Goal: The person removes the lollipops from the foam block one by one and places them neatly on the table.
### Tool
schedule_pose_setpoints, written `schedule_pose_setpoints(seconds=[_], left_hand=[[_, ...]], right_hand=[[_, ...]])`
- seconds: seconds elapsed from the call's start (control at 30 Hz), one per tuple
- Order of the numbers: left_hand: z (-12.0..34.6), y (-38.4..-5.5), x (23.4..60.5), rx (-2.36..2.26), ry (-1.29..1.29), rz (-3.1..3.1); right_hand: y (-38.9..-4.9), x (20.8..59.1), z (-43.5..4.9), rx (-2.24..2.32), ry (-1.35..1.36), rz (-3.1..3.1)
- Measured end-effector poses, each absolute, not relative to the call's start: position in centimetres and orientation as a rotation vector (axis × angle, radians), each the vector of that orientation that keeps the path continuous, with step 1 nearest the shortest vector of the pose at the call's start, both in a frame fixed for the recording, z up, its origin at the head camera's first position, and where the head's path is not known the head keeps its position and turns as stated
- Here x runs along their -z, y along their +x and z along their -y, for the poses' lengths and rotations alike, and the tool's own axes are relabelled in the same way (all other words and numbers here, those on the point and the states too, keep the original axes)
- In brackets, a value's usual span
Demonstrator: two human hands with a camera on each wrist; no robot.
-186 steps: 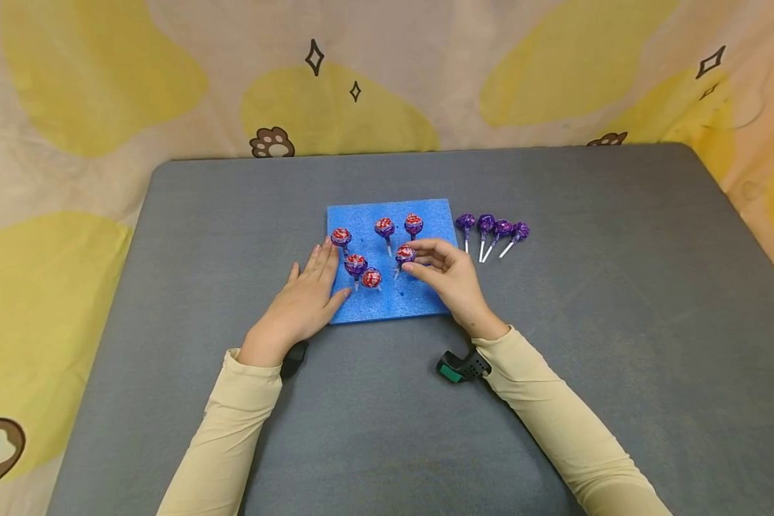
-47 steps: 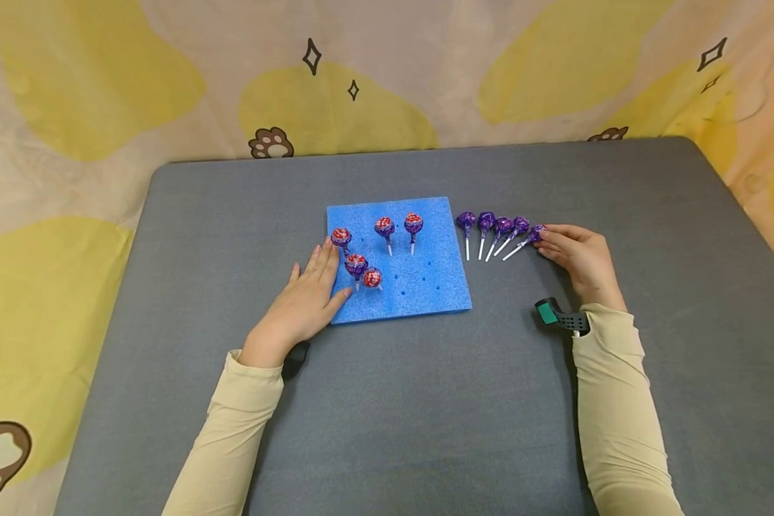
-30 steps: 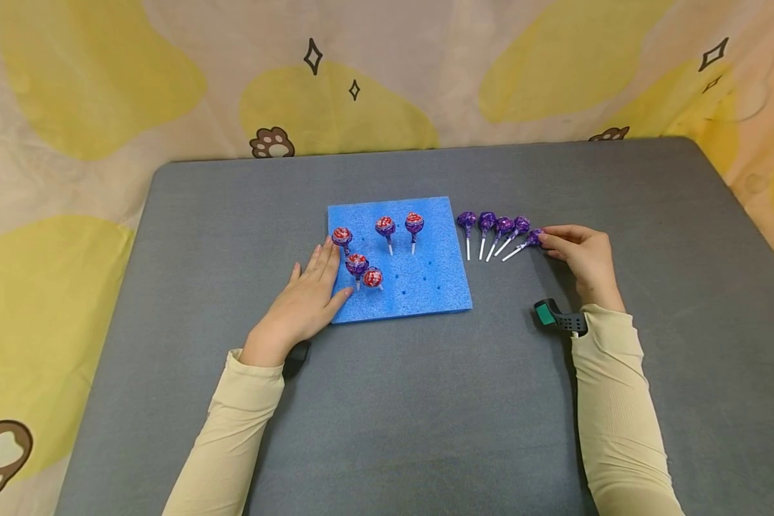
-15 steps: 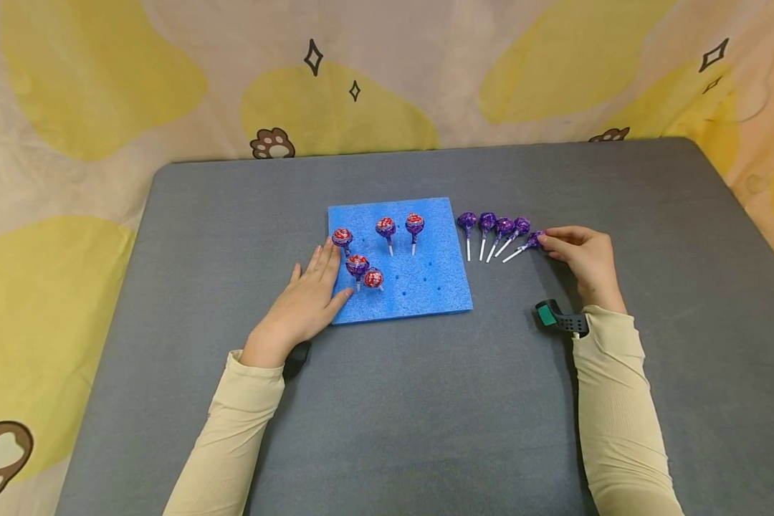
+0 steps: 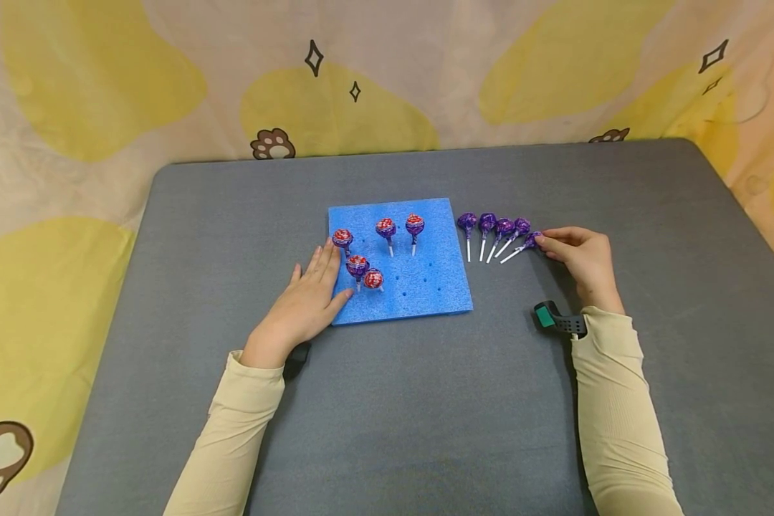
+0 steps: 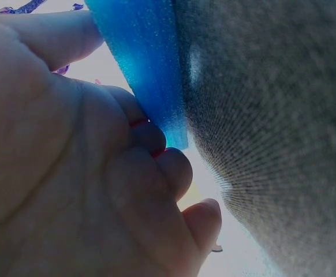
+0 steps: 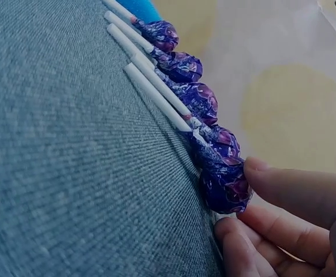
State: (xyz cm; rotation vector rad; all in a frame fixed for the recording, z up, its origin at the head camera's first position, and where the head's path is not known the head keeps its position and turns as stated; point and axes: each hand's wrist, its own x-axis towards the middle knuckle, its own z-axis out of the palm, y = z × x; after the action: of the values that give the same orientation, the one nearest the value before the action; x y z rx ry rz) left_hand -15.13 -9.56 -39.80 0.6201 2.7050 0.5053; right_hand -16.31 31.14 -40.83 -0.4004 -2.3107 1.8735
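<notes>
A blue foam board with small holes lies mid-table, and several lollipops with red-topped purple wrappers stand in it on their sticks. My left hand rests along the board's left edge, fingers straight and thumb over its front corner; the left wrist view shows the fingertips at the foam's side. My right hand pinches the head of the rightmost lollipop between thumb and fingers. That lollipop lies on the table, its stick pointing left and toward me, at the end of a fanned row of purple lollipops.
The row of lollipops begins just beside the board's right edge. A grey table lies under everything, with a patterned yellow and cream cloth beyond its far edge. Each wrist wears a black strap.
A lollipop that my right hand gripped over the board earlier now lies at the row's right end. During the last second it has slid slightly left. My left hand has stayed put.
</notes>
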Motion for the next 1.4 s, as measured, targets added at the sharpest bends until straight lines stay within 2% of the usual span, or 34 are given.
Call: schedule_pose_setpoints(seconds=[0.13, 0.67, 1.4], left_hand=[[9.6, -15.1, 39.7, -0.506, 0.62, -2.708], [9.7, -15.1, 39.4, -0.507, 0.616, -2.718], [9.5, -14.9, 39.5, -0.51, 0.605, -2.7]], right_hand=[[-16.3, 40.7, -31.1, -1.777, -0.427, 2.369], [-16.7, 39.2, -29.7, -1.897, -0.442, 1.986], [-16.7, 37.0, -23.7, -2.054, -0.117, 2.036]])
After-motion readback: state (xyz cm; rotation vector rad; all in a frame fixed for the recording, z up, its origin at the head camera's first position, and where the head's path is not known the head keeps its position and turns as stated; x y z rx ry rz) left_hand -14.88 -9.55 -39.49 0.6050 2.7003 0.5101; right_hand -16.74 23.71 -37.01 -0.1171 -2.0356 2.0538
